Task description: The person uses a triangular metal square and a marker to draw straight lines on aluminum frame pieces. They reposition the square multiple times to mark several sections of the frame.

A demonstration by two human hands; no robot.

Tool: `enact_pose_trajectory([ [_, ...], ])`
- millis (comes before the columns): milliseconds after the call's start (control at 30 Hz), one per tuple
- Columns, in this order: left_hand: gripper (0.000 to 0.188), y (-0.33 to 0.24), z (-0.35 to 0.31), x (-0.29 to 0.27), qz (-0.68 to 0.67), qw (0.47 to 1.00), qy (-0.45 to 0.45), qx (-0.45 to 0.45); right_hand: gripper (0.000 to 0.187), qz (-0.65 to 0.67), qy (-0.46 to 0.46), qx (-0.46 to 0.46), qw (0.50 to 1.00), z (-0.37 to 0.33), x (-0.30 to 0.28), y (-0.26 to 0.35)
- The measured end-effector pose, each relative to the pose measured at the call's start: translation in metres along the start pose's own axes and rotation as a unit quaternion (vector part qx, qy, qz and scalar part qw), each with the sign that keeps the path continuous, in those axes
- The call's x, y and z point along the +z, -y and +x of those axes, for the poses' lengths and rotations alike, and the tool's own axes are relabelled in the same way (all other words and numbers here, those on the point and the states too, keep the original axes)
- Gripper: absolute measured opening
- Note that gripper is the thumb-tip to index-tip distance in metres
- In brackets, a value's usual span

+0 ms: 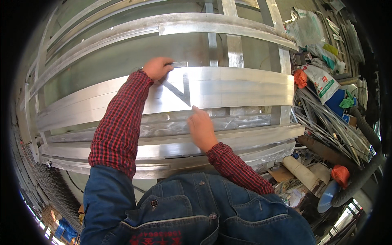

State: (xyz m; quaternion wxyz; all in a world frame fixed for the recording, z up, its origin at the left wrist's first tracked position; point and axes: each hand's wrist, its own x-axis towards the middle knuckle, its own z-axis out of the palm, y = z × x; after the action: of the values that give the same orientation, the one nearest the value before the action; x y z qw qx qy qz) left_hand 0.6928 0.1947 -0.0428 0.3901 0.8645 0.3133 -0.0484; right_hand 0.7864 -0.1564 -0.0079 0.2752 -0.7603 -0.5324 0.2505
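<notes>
A wide, shiny aluminium strip (245, 87) lies crosswise in front of me on a metal frame. On it rests a set square with dark, V-shaped arms (187, 87); its pale slotted edge piece (180, 64) sits along the strip's far edge. My left hand (157, 68) is closed on that edge piece at its left end, the thumb over the strip. My right hand (201, 127) is at the strip's near edge, by the square's tip. Its fingers are bent together, with the forefinger toward the edge; whatever they hold, if anything, is too small to make out.
Aluminium rails (228, 25) run beyond the strip, and more rails (175, 149) lie nearer my body. At right are a pile of thin metal offcuts (322, 122), plastic bags (320, 81), a cardboard tube (300, 169) and a dark hose (365, 130).
</notes>
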Motion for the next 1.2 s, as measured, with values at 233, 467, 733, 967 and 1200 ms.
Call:
enact_pose_trajectory([
  [233, 0.043, 0.017, -0.014, -0.011, 0.020, 1.000, -0.008, -0.004, 0.020, -0.016, 0.038, -0.022, 0.999, -0.001, 0.012, 0.018],
  [467, 0.042, 0.013, -0.014, -0.010, 0.026, 1.000, -0.009, 0.001, 0.020, -0.019, 0.034, -0.030, 0.999, -0.001, 0.014, 0.021],
  [733, 0.040, 0.011, -0.014, -0.009, 0.025, 1.000, -0.005, -0.008, 0.020, -0.027, 0.037, -0.025, 0.999, -0.002, 0.014, 0.022],
  [967, 0.040, 0.013, -0.014, -0.006, 0.021, 1.000, -0.022, 0.003, 0.021, -0.030, 0.030, -0.034, 0.999, -0.001, 0.012, 0.023],
  [1200, 0.042, 0.012, -0.017, -0.006, 0.010, 1.000, -0.023, -0.004, 0.028, 0.058, 0.014, 0.096, 0.994, 0.024, -0.026, 0.022],
])
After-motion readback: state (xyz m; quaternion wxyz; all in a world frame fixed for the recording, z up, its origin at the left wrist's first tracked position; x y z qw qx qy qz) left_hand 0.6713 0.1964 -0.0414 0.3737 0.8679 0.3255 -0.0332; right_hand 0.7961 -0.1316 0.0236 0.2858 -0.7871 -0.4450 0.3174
